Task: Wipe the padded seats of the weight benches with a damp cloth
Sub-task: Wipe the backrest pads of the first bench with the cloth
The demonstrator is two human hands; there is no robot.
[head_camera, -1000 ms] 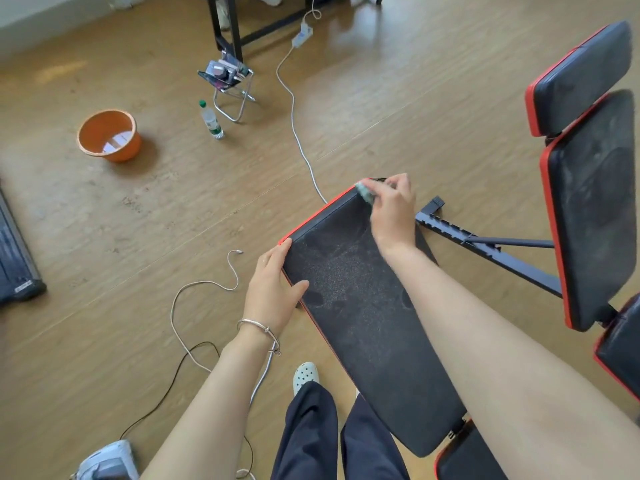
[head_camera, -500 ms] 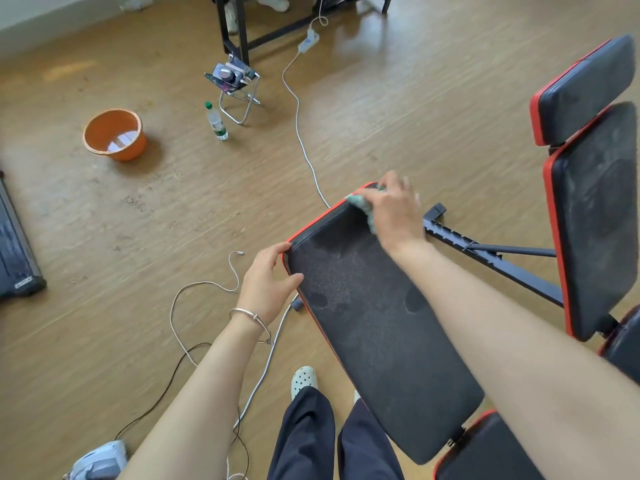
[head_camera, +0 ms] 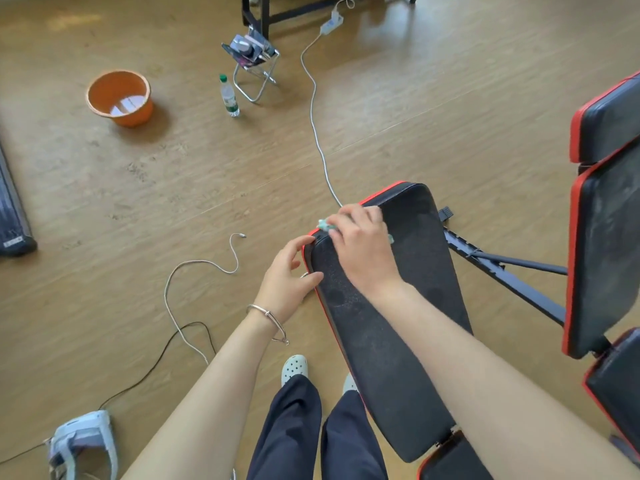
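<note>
A black padded bench seat with red trim (head_camera: 398,323) slants in front of me, dusty and with darker wet patches. My right hand (head_camera: 363,245) presses a small green cloth (head_camera: 324,224) onto the pad near its far left edge; only the cloth's ends stick out from under the fingers. My left hand (head_camera: 287,275), with a bracelet on the wrist, grips the pad's left red edge just below the cloth. A second bench's black-and-red pads (head_camera: 606,254) stand at the right.
An orange basin with water (head_camera: 121,98) sits on the wooden floor at the upper left. A plastic bottle (head_camera: 229,97) and a small folding stool (head_camera: 252,60) stand behind it. White cables (head_camera: 317,126) trail across the floor. The bench's black frame bar (head_camera: 502,265) runs rightward.
My right hand has slid the cloth from the pad's far end leftward and nearer along the left edge. My left hand stayed on the pad's edge.
</note>
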